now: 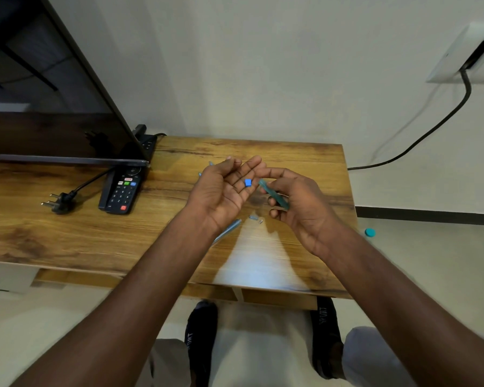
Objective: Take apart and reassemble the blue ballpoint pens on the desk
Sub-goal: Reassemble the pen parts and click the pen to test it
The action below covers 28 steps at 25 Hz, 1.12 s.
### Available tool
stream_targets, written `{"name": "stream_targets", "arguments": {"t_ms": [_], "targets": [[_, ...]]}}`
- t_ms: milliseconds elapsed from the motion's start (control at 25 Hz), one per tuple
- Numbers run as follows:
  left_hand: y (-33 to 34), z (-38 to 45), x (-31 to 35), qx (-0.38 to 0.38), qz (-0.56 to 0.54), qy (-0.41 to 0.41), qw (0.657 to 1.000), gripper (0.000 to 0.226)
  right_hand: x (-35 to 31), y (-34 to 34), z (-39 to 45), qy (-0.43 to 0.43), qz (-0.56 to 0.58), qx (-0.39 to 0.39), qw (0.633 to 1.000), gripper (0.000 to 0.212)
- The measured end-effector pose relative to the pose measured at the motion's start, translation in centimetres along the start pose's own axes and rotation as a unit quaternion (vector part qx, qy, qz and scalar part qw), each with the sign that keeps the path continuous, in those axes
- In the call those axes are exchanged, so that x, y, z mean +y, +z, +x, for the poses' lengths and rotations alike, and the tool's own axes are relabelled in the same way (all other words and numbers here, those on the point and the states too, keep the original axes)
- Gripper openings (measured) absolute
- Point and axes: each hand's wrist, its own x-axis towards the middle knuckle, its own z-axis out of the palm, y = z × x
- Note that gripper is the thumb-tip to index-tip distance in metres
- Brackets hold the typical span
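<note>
My left hand (224,188) is held palm up above the wooden desk (95,236), fingers nearly straight, with a small blue pen end cap (248,182) resting on the fingertips. My right hand (294,202) grips a translucent teal pen barrel (273,194), its upper end pointing toward the cap. Another blue pen barrel (229,229) lies on the desk under my left wrist. Two small pen bits (255,218) lie beside it. More blue pen parts (210,164) peek out behind my left hand.
A tilted TV screen (53,107) stands at the desk's left, with a black remote (122,191) and a loose power plug (59,202) in front of it. A black cable (419,138) runs down the wall at the right. A blue round cap (370,232) lies on the floor.
</note>
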Motion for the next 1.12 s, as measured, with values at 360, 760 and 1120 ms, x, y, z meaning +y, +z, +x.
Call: {"name": "stream_targets", "arguments": {"t_ms": [360,760,1120], "targets": [[0.6,-0.3,-0.1,-0.059,-0.012,0.014,0.998,0.027,0.9,0.6,-0.1,-0.184,-0.162,0.049,0.968,0.014],[0.9,-0.5,-0.8,-0.082,-0.014,0.008,0.996,0.028,1.0,-0.1,0.1,-0.254,-0.251,0.1,0.929,0.012],[0.9,-0.4,-1.2,-0.086,-0.028,-0.008,0.996,0.027,1.0,-0.2,0.7,-0.204,-0.211,0.078,0.953,0.008]]}}
